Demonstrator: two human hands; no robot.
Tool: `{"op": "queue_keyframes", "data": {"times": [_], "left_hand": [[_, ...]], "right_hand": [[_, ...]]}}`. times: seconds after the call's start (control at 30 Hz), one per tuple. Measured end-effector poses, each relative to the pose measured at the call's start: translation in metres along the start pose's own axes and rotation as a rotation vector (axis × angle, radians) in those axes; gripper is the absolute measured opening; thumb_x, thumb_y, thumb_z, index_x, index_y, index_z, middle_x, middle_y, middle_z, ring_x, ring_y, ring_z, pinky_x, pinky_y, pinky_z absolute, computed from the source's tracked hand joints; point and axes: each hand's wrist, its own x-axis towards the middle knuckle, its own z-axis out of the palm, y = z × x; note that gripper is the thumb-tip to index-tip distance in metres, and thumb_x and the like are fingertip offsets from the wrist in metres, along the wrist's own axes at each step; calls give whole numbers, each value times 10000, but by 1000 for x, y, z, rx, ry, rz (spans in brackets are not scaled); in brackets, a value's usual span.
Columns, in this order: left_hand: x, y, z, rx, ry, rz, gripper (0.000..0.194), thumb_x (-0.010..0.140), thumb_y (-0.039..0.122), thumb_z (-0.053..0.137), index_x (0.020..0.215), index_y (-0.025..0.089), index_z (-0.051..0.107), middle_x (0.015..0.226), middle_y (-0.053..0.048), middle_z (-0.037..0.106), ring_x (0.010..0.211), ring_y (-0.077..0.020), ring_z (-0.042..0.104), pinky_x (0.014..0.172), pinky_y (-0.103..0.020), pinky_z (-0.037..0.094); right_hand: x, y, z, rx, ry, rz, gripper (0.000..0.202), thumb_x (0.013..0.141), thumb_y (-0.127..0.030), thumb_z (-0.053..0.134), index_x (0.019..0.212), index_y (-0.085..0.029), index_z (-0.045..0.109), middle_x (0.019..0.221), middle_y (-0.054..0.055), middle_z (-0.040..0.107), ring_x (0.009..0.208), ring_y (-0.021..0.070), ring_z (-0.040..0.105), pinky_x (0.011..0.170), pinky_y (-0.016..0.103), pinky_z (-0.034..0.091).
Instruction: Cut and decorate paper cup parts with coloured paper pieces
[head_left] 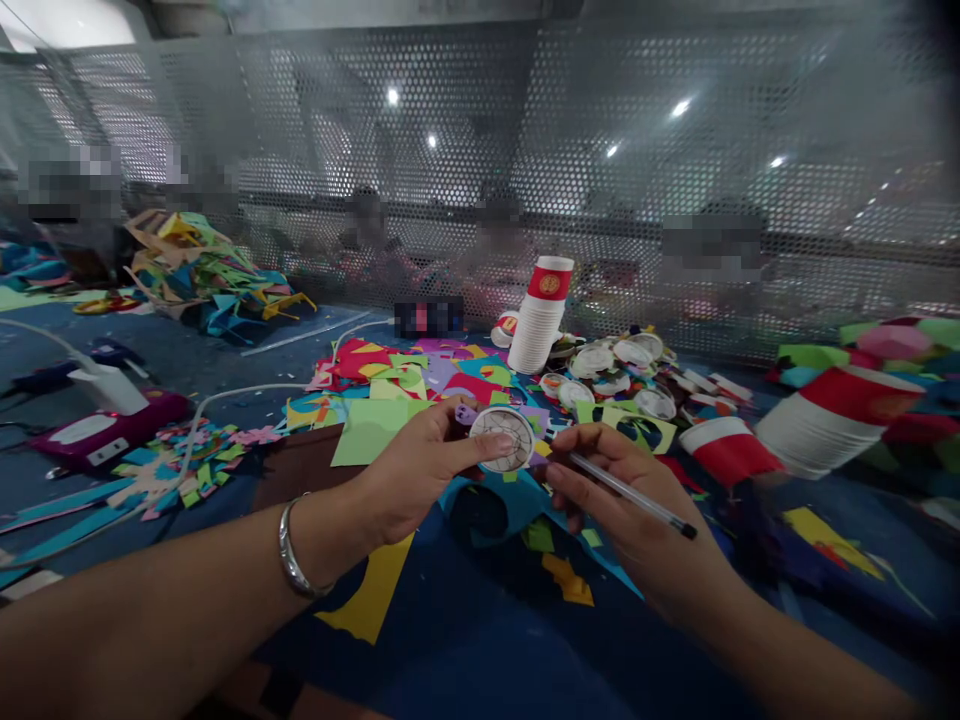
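Note:
My left hand is closed on a round white paper disc with a raised rim, the thumb pressed across its face. Thin dark lines cover the disc, and a small purple piece shows at its upper left edge. In my right hand lies a clear-barrelled pen, its black end pointing toward my wrist. The pen's other end is hidden by the fingers, which are near the disc's right edge. Beneath both hands are cut paper scraps, including a blue sheet with round cut-outs.
A stack of red and white paper cups stands beyond my hands, beside a pile of round discs. More cups lie right. At left are a purple power strip with cables and a paper heap. A perforated screen stands behind.

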Motion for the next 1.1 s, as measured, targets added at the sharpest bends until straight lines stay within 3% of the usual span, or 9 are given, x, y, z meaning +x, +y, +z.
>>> {"op": "queue_keyframes", "data": {"times": [0.17,0.67,0.93,1.1], "left_hand": [[-1,0,3,36,-54,-7,283,764,318,833,933,159,672,902,-22,687,788,-133,586,664,-251,412],[0,0,-2,46,-27,2,310,802,296,807,992,165,600,937,-27,685,811,-123,602,686,-251,442],[3,4,-6,-47,1,3,316,791,275,814,959,193,559,907,7,680,792,-101,609,651,-228,437],[0,2,-3,12,-26,6,280,817,274,788,963,179,568,879,4,666,774,-100,593,663,-235,442]], "right_hand": [[0,-1,1,-34,12,-12,389,834,-447,804,1051,-223,572,778,-18,628,657,124,598,499,187,518],[0,1,-3,-106,0,-11,360,874,-473,756,1074,-238,571,885,5,682,703,143,622,522,213,528],[1,-7,-4,-359,62,-107,381,1001,-593,505,938,-240,633,772,11,664,665,163,626,553,262,512],[-1,-5,-6,-470,-40,-157,344,1032,-558,471,987,-252,621,766,-9,656,679,155,607,601,269,477]]}}
